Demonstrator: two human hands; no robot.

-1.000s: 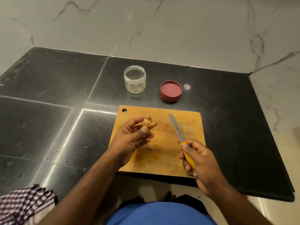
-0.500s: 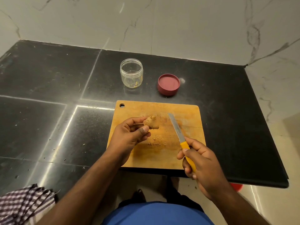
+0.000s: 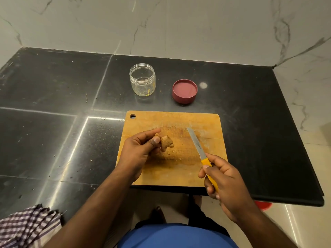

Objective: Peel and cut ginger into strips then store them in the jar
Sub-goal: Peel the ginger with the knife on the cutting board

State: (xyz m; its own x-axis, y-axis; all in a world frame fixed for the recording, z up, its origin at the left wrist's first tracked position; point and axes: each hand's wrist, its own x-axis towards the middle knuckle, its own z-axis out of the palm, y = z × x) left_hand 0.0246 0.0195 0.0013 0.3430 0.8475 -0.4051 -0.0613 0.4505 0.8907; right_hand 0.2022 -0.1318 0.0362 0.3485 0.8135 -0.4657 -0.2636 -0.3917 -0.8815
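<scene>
Ginger: knobby pc (image 3: 166, 142) pinched betw. thumb and fingers of left hand (image 3: 141, 149), held just above cutting board (image 3: 206, 122), approx. board centre-left. Vs. 1.0 s ago it sits lower and closer to the wood, lobes now turned toward 3 o'clock.
Left grip: fingers curled, clamped on ginger; thumb on its near side.
Knife: yellow-handled (image 3: 198, 149), blade tip pointing to 11 o'clock, well apart from ginger. Blade angle approx. unchanged across the last second.
Right hand: (image 3: 223, 178) wrapped round the handle, index finger along its top, at 4 o'clock of ginger.
Jar: clear, open (image 3: 142, 81), at 12 o'clock beyond board; a few yellow bits inside, prob. strips, too small to confirm.
Lid: red (image 3: 184, 90), upside down, at 3 o'clock of jar, apart from it.
Board debris: small flecks under ginger, likely peel.
Meaning: ginger re-oriented, blade not yet engaged; judged mid-peel, reposition betw. strokes. Cutting into strips and storing remain.
</scene>
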